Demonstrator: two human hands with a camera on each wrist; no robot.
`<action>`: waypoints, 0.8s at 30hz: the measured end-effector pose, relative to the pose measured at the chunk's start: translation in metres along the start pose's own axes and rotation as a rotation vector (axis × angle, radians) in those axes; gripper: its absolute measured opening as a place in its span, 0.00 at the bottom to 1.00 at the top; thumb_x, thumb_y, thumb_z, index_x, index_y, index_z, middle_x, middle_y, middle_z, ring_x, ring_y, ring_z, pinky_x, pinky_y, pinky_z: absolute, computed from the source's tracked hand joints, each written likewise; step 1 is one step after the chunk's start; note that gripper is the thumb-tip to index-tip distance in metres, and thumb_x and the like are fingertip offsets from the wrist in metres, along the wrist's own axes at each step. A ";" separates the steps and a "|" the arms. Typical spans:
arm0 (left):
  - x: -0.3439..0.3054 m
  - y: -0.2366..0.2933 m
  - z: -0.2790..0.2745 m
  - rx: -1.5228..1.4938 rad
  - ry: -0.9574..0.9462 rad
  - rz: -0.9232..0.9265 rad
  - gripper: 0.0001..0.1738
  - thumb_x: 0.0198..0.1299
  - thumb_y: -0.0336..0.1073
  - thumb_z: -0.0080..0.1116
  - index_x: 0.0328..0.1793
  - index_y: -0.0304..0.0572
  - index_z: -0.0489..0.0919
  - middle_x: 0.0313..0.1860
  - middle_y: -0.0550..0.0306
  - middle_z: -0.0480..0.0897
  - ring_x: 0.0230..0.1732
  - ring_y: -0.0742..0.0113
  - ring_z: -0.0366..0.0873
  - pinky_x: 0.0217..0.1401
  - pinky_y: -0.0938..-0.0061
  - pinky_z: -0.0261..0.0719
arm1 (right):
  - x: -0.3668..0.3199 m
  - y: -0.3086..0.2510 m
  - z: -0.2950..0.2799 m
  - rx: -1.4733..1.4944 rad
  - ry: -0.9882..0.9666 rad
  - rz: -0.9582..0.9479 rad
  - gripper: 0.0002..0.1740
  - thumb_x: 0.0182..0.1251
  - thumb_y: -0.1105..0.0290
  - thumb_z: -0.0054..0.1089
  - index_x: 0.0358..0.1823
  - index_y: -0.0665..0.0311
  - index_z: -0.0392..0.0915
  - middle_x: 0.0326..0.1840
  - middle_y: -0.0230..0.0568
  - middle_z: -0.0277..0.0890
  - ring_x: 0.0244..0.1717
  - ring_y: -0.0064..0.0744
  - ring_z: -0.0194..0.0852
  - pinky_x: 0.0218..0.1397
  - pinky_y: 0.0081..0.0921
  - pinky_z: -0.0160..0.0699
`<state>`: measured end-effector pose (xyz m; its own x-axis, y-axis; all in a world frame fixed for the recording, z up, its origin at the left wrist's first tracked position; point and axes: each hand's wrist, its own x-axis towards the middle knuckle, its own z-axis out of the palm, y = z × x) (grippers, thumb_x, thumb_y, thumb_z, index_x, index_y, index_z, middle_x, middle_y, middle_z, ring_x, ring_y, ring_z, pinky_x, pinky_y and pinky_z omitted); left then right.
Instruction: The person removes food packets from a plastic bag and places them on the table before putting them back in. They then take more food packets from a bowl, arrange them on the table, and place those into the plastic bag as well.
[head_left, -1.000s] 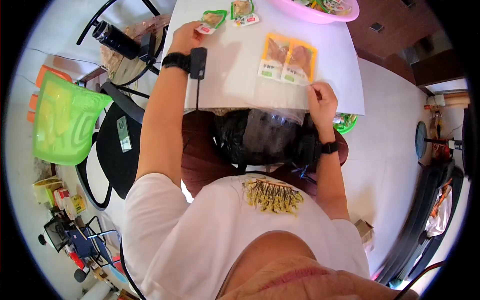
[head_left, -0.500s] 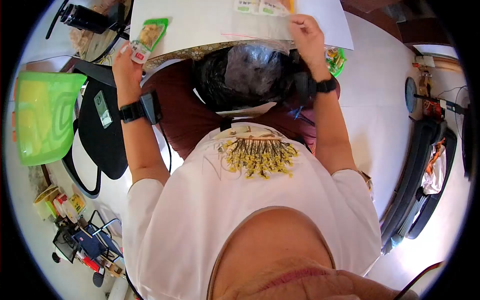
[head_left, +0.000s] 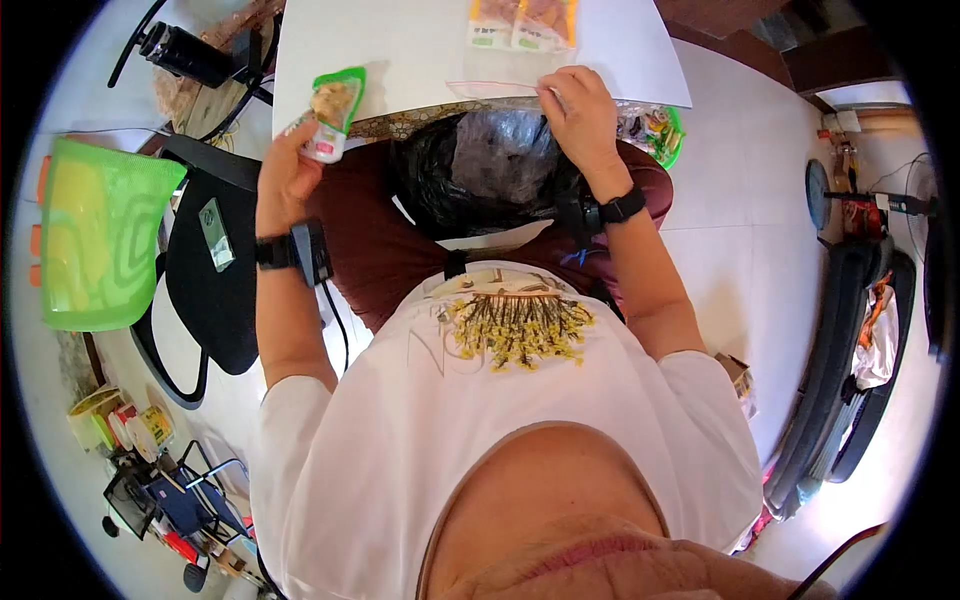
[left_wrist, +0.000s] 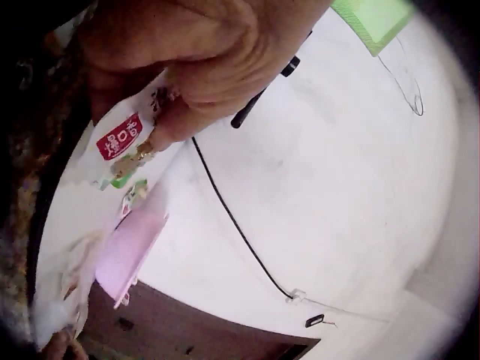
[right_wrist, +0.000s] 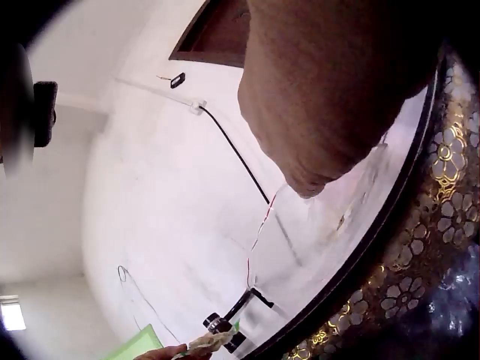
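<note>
My left hand (head_left: 288, 175) grips a small snack packet (head_left: 337, 100) by its white lower end, above the table's front left edge. The packet has a green border and a clear window with pale brown food; a red label with characters shows on the packet (left_wrist: 118, 141) in the left wrist view. My right hand (head_left: 587, 115) pinches the mouth of a clear zip bag (head_left: 500, 88) at its right corner, near the front edge. A red line runs along the bag's mouth. Two yellow-and-white food packets (head_left: 540, 28) lie in the bag, partly cut off by the view.
A black plastic bag (head_left: 430, 180) sits between the knees under the white table (head_left: 400, 40). A green basket of small packets (head_left: 660, 135) is below the table's right side. A pink basin (left_wrist: 131, 255) stands farther back. At left, a phone (head_left: 215, 235) lies on a black chair.
My left hand has lifted the snack packet from the far left of the table and brought it toward me. My right hand has moved to the bag's mouth. The head view has shifted downward.
</note>
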<state>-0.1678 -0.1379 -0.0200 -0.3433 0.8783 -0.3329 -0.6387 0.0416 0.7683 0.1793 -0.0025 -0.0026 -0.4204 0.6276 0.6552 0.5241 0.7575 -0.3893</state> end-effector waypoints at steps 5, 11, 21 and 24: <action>-0.054 -0.033 0.039 -0.179 -0.162 -0.141 0.23 0.57 0.24 0.53 0.60 0.30 0.68 0.53 0.46 0.77 0.52 0.59 0.77 0.56 0.65 0.77 | 0.011 0.000 -0.002 0.065 0.094 -0.022 0.04 0.51 0.72 0.63 0.30 0.61 0.79 0.27 0.37 0.75 0.30 0.39 0.74 0.33 0.31 0.74; -0.076 -0.061 0.101 -0.183 -0.385 -0.408 0.24 0.56 0.26 0.55 0.60 0.28 0.67 0.51 0.47 0.78 0.49 0.62 0.79 0.54 0.67 0.77 | 0.017 0.000 -0.004 0.066 0.135 -0.010 0.04 0.51 0.71 0.64 0.29 0.60 0.80 0.27 0.36 0.75 0.30 0.38 0.74 0.32 0.30 0.74; -0.030 -0.079 0.177 -0.194 -0.338 -0.173 0.19 0.58 0.20 0.46 0.57 0.27 0.66 0.52 0.46 0.74 0.51 0.57 0.76 0.55 0.61 0.77 | 0.022 -0.002 -0.007 0.164 0.106 0.043 0.06 0.54 0.70 0.62 0.33 0.62 0.80 0.30 0.38 0.76 0.32 0.40 0.75 0.34 0.31 0.75; -0.003 -0.086 0.185 -0.163 -0.310 -0.146 0.17 0.59 0.21 0.46 0.56 0.29 0.67 0.54 0.47 0.74 0.52 0.57 0.75 0.54 0.61 0.77 | 0.022 -0.006 -0.009 0.188 0.102 0.052 0.06 0.54 0.71 0.61 0.33 0.62 0.80 0.30 0.39 0.76 0.32 0.40 0.75 0.35 0.31 0.75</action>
<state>0.0157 -0.0559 0.0166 -0.0315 0.9723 -0.2316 -0.7755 0.1224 0.6194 0.1736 0.0056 0.0198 -0.3142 0.6526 0.6895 0.3915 0.7507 -0.5322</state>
